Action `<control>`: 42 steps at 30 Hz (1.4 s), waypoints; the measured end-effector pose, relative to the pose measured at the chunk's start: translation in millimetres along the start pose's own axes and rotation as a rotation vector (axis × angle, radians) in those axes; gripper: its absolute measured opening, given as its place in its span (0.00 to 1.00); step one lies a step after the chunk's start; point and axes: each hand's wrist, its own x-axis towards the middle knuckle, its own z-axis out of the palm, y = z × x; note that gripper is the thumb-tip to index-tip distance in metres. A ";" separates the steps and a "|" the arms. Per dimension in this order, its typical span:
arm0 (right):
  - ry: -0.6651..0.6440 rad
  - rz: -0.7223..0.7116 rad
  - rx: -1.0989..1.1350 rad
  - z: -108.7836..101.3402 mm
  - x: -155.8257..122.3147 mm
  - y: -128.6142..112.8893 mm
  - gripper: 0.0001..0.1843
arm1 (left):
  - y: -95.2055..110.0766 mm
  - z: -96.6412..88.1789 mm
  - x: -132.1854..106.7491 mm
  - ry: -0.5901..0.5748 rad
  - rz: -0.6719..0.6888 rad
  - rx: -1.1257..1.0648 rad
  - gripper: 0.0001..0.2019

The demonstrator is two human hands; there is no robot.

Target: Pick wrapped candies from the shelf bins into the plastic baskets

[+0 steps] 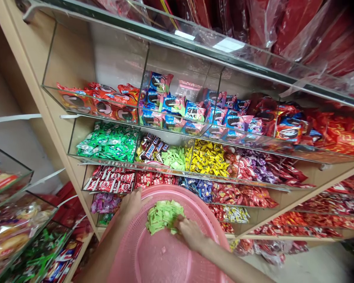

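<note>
A pink plastic basket [153,255] fills the lower middle of the head view, held up in front of the candy shelves. My left hand [131,204] grips its far left rim, fingers curled over the edge. Inside lies a pile of light green candies [162,216]. My right hand [188,232] rests on the right side of that pile, its fingers bent down among the candies. A matching heap of light green candies [174,157] lies in a glass shelf compartment just above the basket.
Glass-fronted shelves hold green sweets [109,142], Snickers bars [152,148], yellow candies [208,157], KitKat packs [110,180] and Oreo packs [171,106]. More glass bins [14,220] stand at the left. Red wrapped goods [268,23] lie on top.
</note>
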 end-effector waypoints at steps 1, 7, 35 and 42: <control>-0.013 -0.022 -0.039 3.7 2.2 -4.7 0.11 | -0.4 0.9 0.4 0.005 0.004 0.005 0.32; 0.088 -0.212 -0.335 33.5 19.4 -30.5 0.09 | -0.6 1.0 0.0 0.017 0.013 0.010 0.32; 0.072 -0.004 -0.056 62.7 23.6 -26.4 0.21 | 5.0 -7.3 -1.3 -0.010 0.018 0.028 0.32; 0.104 0.062 -0.080 58.8 26.3 -25.9 0.17 | 6.4 -8.4 -1.6 -0.018 0.006 0.007 0.32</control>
